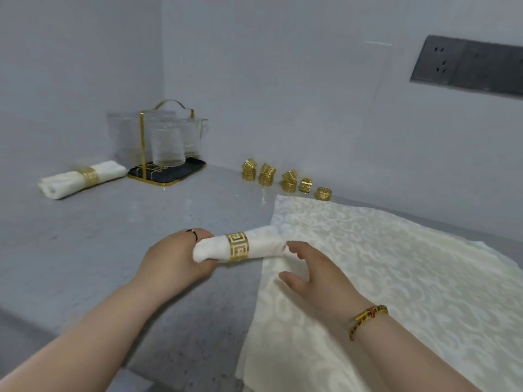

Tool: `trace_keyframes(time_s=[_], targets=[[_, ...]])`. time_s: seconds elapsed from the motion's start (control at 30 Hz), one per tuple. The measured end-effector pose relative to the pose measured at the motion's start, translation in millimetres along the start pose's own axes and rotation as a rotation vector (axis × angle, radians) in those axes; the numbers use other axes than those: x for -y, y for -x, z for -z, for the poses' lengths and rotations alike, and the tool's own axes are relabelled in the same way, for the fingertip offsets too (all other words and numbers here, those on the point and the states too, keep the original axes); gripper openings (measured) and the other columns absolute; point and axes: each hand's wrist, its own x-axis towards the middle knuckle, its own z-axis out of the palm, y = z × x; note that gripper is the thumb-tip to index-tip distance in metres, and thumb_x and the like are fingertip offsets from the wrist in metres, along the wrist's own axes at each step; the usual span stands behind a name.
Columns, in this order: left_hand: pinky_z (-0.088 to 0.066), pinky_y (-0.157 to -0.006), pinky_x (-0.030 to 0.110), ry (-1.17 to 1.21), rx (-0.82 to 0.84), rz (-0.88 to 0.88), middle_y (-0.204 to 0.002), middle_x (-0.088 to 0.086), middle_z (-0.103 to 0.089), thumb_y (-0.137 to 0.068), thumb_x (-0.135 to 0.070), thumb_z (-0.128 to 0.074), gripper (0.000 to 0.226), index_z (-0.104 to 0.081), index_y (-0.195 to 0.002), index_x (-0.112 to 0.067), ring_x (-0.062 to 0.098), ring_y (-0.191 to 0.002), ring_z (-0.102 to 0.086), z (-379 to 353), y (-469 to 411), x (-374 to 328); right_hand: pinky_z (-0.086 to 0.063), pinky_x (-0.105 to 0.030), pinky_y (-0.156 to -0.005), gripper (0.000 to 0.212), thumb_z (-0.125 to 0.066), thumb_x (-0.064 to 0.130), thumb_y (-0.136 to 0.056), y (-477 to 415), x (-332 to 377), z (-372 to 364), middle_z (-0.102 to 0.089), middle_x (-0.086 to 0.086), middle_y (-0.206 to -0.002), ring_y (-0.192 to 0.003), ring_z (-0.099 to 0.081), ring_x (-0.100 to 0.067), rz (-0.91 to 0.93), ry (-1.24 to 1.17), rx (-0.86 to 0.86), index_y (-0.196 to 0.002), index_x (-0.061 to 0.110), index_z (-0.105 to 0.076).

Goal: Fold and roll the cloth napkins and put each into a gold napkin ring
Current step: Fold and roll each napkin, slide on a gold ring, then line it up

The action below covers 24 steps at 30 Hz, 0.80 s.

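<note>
A rolled cream napkin (266,244) wears a gold napkin ring (238,246) around its middle. My left hand (175,258) grips the roll's left end just above the grey counter. My right hand (308,273) hovers next to the roll's right end with fingers relaxed, holding nothing. Under it lies a stack of flat cream patterned napkins (382,273), spread out on the right. A finished rolled napkin in its ring (82,178) lies at the far left. Several loose gold rings (285,179) stand in a row along the back wall.
A gold-framed rack with glass cups (167,148) sits on a black tray in the back corner. The grey counter (113,250) meets walls at the back and left. A socket panel (467,66) is on the right wall.
</note>
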Motion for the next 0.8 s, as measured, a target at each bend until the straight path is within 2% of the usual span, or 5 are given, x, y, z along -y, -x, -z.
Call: trace_keyframes(time_s=[0.13,0.27,0.4,0.63,0.8], targets=[[-0.038,-0.065,0.024,-0.007,-0.111,0.119,-0.098,-0.001,-0.066,-0.081,-0.024,-0.06,0.02,-0.064,-0.101,-0.026,0.016,-0.081,-0.053,16,-6,41,-0.028,-0.021,-0.103,0.064,-0.055,0.031,-0.089,-42,42,-33,-0.035,0.001,-0.145,-0.13,-0.036,-0.012,-0.026,-0.234,0.1,-0.142,0.021,-0.022],[-0.035,-0.065,0.025,-0.026,-0.2,0.21,-0.102,0.005,-0.066,-0.082,-0.024,-0.06,0.023,-0.063,-0.105,-0.021,0.024,-0.091,-0.057,34,-19,87,-0.026,-0.027,-0.108,0.069,-0.053,0.032,-0.09,-90,88,-72,-0.028,-0.003,-0.149,-0.135,-0.032,-0.018,-0.047,-0.342,0.213,-0.145,0.019,-0.014],[-0.035,-0.064,0.026,-0.124,-0.254,0.244,-0.101,0.006,-0.066,-0.083,-0.025,-0.059,0.021,-0.063,-0.103,-0.02,0.026,-0.093,-0.057,52,-39,130,-0.025,-0.032,-0.11,0.074,-0.051,0.036,-0.09,-133,135,-107,-0.025,-0.004,-0.151,-0.136,-0.03,-0.023,-0.037,-0.309,0.305,-0.147,0.018,-0.007],[-0.036,-0.063,0.026,-0.3,-0.318,0.367,-0.094,0.003,-0.065,-0.084,-0.033,-0.052,0.018,-0.064,-0.096,-0.025,0.025,-0.09,-0.058,64,-80,191,-0.023,-0.036,-0.113,0.074,-0.046,0.034,-0.092,-203,197,-153,-0.023,-0.008,-0.151,-0.137,-0.026,-0.028,0.005,-0.354,0.352,-0.147,0.018,0.001],[-0.027,-0.069,0.031,-0.552,-0.397,0.298,-0.094,0.008,-0.068,-0.08,-0.039,-0.058,0.025,-0.069,-0.094,-0.022,0.031,-0.097,-0.054,59,-107,216,-0.02,-0.041,-0.114,0.07,-0.043,0.033,-0.094,-237,208,-169,-0.028,-0.01,-0.149,-0.135,-0.029,-0.03,0.017,-0.289,0.34,-0.147,0.017,-0.001]])
